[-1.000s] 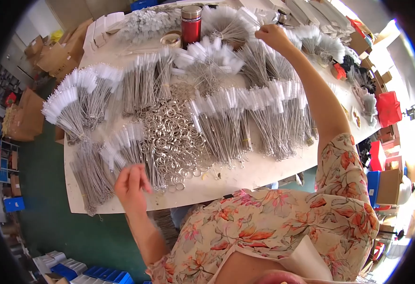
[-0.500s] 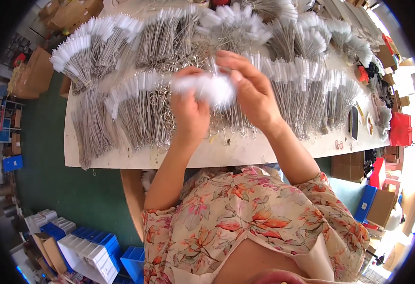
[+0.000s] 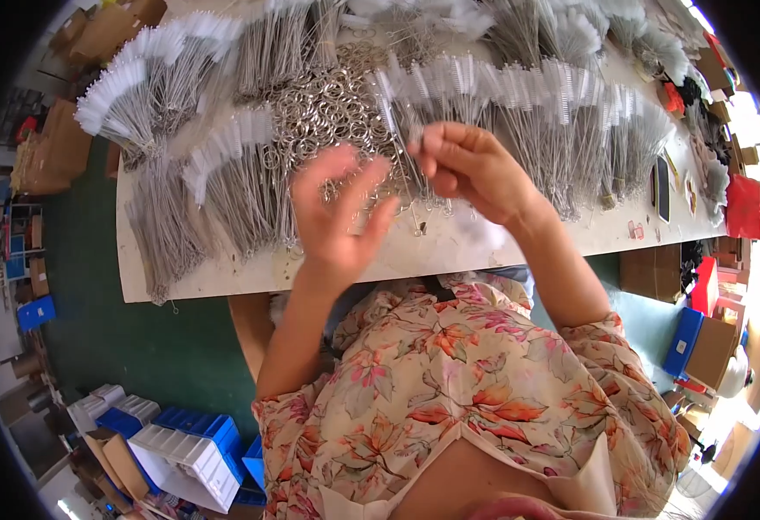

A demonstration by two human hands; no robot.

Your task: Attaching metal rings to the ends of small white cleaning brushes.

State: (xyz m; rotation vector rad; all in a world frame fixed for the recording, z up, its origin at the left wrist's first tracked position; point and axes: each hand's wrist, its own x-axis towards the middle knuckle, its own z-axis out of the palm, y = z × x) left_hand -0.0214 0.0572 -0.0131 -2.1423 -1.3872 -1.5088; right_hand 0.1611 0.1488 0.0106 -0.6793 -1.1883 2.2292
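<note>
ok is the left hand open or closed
Open: the left hand has its fingers spread, though blurred, with nothing visible between them, near the loose metal rings.

Left hand [image 3: 335,224] spread near metal rings [image 3: 321,108]; right hand [image 3: 482,169] curled near white-bristled brushes [image 3: 562,113].

Ring pile [image 3: 324,108] on worktop [image 3: 259,277], between left brush bundles [image 3: 233,173] and right brush bundles [image 3: 545,130]. Far brushes [image 3: 571,33] behind right ones. Phone-like device [image 3: 661,189] near worktop's right end. Bins [image 3: 185,468] front-left, off worktop.
</note>
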